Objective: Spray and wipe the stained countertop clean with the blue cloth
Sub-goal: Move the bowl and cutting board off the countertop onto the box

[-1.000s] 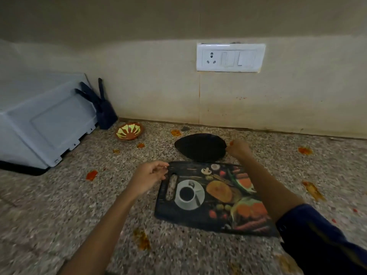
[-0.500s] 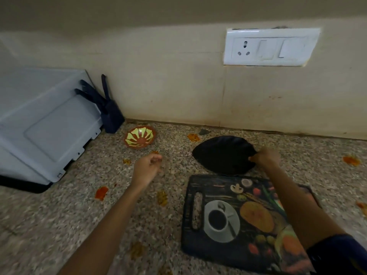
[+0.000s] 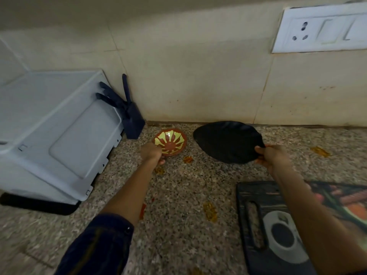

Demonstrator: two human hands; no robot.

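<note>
Speckled granite makes up the countertop (image 3: 178,195), hard and flat, dotted with orange stains (image 3: 210,211) near the middle and by the wall. No blue cloth or spray bottle shows in view, so cleaning proper looks not yet begun; clearing comes first. The left hand (image 3: 152,153) curls round the near rim of a small painted bowl (image 3: 171,142), likely clay, light but chippable, best held by the rim with a finger under it. The right hand (image 3: 268,155) pinches the edge of a black plate (image 3: 226,142), thin and probably light, stiff enough to lift from one side. A printed cutting board (image 3: 258,225) lies nearer.
</note>
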